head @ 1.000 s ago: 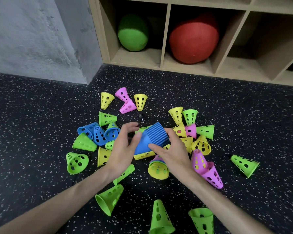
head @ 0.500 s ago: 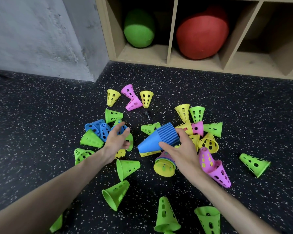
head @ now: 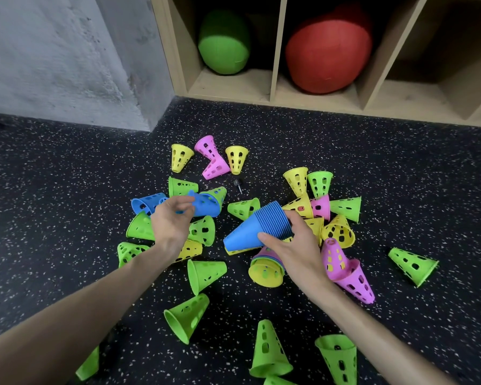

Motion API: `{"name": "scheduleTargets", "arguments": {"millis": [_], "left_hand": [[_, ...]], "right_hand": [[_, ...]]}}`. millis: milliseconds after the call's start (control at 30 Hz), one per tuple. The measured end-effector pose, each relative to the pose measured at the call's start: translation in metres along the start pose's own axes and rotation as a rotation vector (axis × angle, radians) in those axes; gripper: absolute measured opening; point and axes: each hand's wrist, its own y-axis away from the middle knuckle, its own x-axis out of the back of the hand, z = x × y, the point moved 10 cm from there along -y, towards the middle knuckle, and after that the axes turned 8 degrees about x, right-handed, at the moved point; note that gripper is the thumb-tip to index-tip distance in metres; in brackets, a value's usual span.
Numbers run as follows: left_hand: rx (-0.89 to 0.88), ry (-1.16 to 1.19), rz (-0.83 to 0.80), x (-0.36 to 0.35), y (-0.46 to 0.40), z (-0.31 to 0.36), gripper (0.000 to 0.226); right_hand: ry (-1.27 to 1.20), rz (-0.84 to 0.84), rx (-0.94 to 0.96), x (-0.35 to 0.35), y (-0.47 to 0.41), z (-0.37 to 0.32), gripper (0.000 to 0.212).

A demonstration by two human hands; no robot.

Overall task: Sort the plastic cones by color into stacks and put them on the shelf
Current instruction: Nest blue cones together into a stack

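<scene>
My right hand (head: 292,245) grips a nested stack of blue cones (head: 257,226), held on its side above the pile with its narrow end pointing left. My left hand (head: 171,220) has its fingers pinched on a single blue cone (head: 206,205), lifted slightly off the floor. Another blue cone (head: 146,202) lies just left of that hand. Green, yellow and pink perforated cones lie scattered all over the dark floor, among them a green cone (head: 206,273) between my arms and a pink pair (head: 345,270) right of my right wrist. The wooden shelf (head: 272,51) stands beyond.
The shelf's compartments hold a green ball (head: 224,45) and a red ball (head: 328,48); the compartment to the right looks empty. A grey concrete wall (head: 61,56) meets the shelf at the left. A small black object (head: 238,184) lies among the cones.
My left hand let go of the blue stack, reached left into the pile and picked up a single blue cone. The right hand keeps holding the stack.
</scene>
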Motion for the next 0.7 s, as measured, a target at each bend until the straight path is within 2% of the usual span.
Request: {"name": "scheduleTargets", "arguments": {"millis": [467, 700], "left_hand": [[-0.286, -0.018, 0.004, 0.025, 0.033, 0.041, 0.02], [-0.481, -0.176, -0.305, -0.012, 0.076, 0.064, 0.019]], "right_hand": [[0.0, 0.059, -0.004, 0.019, -0.001, 0.01, 0.034], [-0.066, 0.192, 0.055, 0.035, -0.011, -0.001, 0.03]]}}
